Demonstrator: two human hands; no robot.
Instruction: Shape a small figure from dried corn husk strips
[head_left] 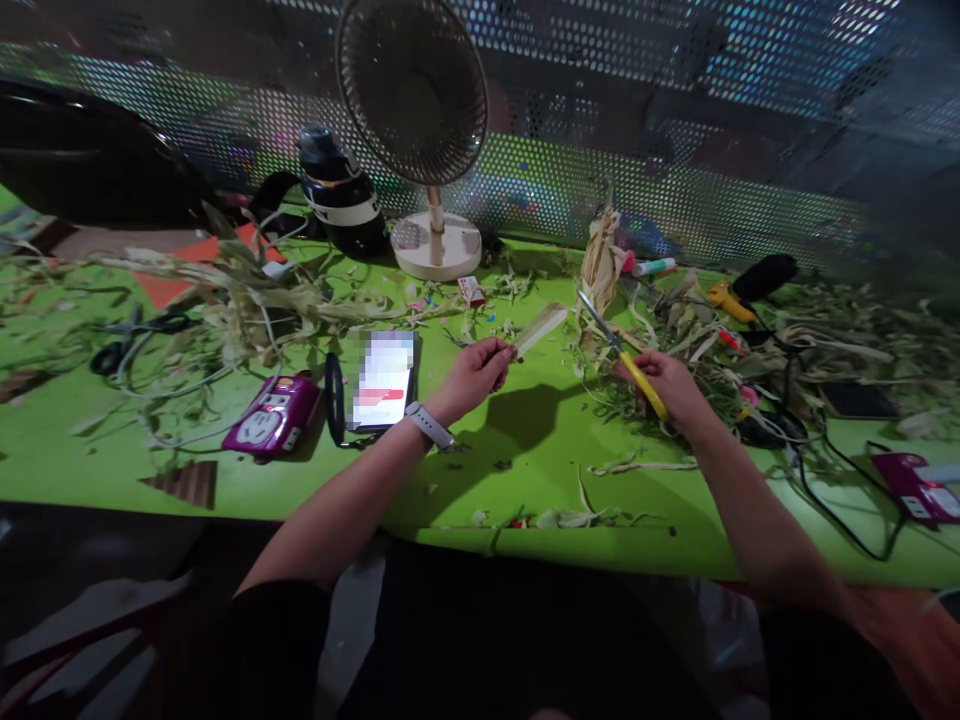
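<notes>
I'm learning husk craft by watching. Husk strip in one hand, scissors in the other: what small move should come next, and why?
Probably bring the scissors across to the husk strip: the left hand pinches its near end, leaving the pale tip free, while the right hand holds the scissors off to the side, not touching it.

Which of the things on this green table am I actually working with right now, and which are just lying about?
In hand:
- left hand, fingers pinching the husk strip
- right hand, gripping the yellow scissors

Lying about:
- fan
- phone
- purple power strip
- black scissors
- bottle
</notes>
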